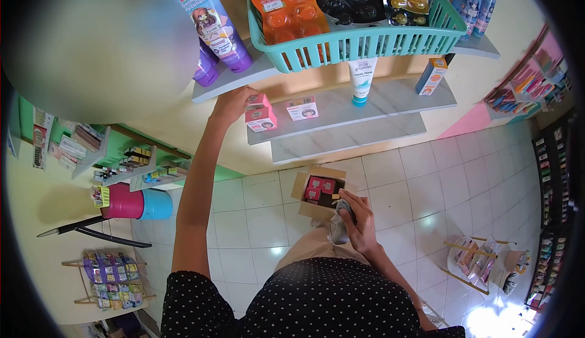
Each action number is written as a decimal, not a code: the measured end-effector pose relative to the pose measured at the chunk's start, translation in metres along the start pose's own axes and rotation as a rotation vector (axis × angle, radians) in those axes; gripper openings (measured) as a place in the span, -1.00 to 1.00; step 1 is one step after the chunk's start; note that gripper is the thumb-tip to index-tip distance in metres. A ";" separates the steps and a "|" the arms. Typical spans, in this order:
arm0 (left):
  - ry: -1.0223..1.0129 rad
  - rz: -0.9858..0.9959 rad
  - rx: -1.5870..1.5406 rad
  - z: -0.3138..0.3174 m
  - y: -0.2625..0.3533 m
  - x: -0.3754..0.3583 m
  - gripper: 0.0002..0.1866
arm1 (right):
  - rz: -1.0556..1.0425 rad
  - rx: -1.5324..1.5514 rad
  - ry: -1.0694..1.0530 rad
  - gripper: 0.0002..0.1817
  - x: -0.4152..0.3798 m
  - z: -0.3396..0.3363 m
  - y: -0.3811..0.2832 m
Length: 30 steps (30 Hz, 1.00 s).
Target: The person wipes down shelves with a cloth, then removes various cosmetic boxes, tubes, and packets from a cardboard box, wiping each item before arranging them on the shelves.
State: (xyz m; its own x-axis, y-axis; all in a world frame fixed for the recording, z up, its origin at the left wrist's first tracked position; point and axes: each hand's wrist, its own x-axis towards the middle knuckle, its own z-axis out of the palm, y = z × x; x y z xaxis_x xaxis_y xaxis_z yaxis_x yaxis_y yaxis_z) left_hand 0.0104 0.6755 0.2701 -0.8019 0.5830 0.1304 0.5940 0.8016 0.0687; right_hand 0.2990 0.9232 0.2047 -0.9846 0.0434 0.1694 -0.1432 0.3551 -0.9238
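Observation:
My left hand (231,105) reaches up to the left end of the grey marbled shelf (341,113), its fingers closed on a small pink box (258,101). Just in front of that stands another pink box (261,119), and a third, pink and white box (302,108) is to its right. My right hand (359,223) is lower, near my waist, with its fingers wrapped round a crumpled grey cloth (339,229). Beyond it, an open cardboard box (298,185) sits low down with several dark pink packs (320,190) inside.
Above is a teal basket (372,42) of hair capsule packs, beside purple lotion tubes (222,30). A facial foam tube (362,82) and an orange box (431,76) stand further right. A blurred round patch hides the upper left. A rack (475,265) stands lower right.

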 end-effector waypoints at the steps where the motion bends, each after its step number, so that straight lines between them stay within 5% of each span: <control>1: -0.001 0.001 -0.001 0.003 -0.005 0.001 -0.60 | 0.002 0.000 0.001 -0.64 -0.001 0.000 0.000; 19: 0.013 0.027 0.152 0.010 -0.002 -0.003 -0.61 | -0.032 -0.017 -0.005 -0.63 -0.002 -0.003 0.002; 30: 0.099 -0.071 -0.090 0.015 -0.010 -0.003 -0.62 | -0.047 -0.061 -0.009 -0.66 -0.002 -0.004 0.007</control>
State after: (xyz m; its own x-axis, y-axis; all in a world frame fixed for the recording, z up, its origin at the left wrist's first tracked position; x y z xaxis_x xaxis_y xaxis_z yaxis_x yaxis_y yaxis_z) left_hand 0.0059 0.6677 0.2542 -0.8344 0.5059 0.2187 0.5430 0.8224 0.1695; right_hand 0.3007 0.9295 0.1995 -0.9778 0.0169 0.2089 -0.1834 0.4128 -0.8921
